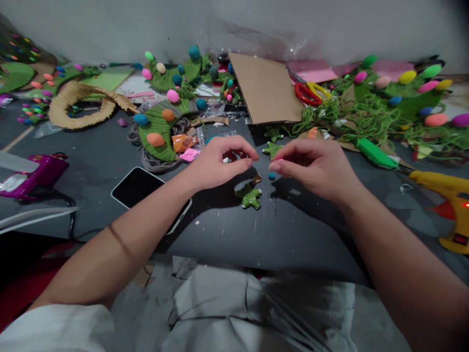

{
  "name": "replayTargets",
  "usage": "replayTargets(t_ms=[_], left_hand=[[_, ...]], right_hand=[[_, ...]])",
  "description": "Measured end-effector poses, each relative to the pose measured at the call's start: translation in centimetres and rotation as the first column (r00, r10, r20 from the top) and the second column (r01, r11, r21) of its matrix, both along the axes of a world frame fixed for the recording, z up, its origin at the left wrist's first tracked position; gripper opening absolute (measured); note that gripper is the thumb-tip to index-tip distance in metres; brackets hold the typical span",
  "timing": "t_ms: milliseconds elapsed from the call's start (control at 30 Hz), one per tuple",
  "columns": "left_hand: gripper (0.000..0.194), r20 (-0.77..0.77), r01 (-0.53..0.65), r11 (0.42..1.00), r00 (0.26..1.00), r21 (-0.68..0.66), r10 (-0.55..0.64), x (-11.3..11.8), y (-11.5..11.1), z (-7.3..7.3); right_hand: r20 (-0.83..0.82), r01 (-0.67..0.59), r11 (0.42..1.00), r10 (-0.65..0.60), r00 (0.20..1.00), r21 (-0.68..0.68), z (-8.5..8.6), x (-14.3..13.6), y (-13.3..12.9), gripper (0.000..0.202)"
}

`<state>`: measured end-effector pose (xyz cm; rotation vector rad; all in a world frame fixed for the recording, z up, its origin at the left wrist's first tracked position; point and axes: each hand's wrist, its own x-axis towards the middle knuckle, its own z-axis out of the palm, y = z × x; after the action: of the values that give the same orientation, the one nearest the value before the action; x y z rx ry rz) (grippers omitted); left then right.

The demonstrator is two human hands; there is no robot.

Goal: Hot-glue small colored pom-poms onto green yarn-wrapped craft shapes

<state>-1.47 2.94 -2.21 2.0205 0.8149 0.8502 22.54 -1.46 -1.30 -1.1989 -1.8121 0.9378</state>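
Observation:
My left hand (223, 164) hovers above the dark table, thumb and index finger curved toward each other with a gap between the tips and nothing visible in them. My right hand (315, 168) is beside it, thumb and index finger pinched together; a trace of pink shows at the tips, too small to make out. Just under those fingertips is a small blue ball (271, 176). A green yarn-wrapped star (251, 196) lies below and between the hands, with a brown scrap (257, 179) by it. Another green star (272, 149) lies behind, partly hidden by the right fingers.
A phone (141, 188) lies under my left forearm. At the right is a yellow glue gun (447, 186) near a green brush (377, 154). Behind are cardboard (267, 90), red-handled scissors (307, 95), green yarn (366, 117) and a green wreath (159, 127) with colored balls.

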Motion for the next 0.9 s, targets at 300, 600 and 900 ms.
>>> replayTargets(t_ms=[300,600,900], left_hand=[[0.011,0.018,0.004,1.000,1.000,0.006,-0.004,0.0,0.0,0.1],[0.010,0.009,-0.015,1.000,1.000,0.000,0.015,-0.1,0.1,0.1],[0.008,0.050,-0.056,0.998,0.997,-0.033,0.057,-0.3,0.1,0.5]], right_hand=[[-0.002,-0.081,0.994,0.081,0.997,-0.080,-0.1,0.1,0.0,0.034],[0.014,0.046,0.999,-0.046,0.999,0.015,0.3,0.5,0.2,0.043],[0.065,0.064,0.998,-0.065,0.996,0.027,0.4,3.2,1.2,0.031]])
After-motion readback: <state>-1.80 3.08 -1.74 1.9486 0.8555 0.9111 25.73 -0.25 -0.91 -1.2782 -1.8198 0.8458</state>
